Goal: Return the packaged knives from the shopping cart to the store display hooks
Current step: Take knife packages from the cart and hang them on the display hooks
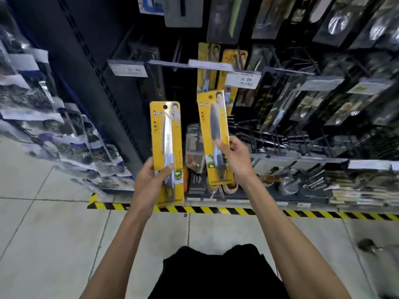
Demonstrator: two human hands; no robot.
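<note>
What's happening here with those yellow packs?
A person faces a store knife display, holding a packaged knife in each hand. The left hand grips one yellow pack by its lower part; the right hand holds a second pack higher, nearer the matching hanging packs on the display. Neither held pack is on a hook yet.

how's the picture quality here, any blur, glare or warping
Head view: the left knife pack and right knife pack are fairly sharp, with glare on the left blade; bagged goods at the left edge smear into blur; wide-angle warping tilts the shelf upright.
</note>
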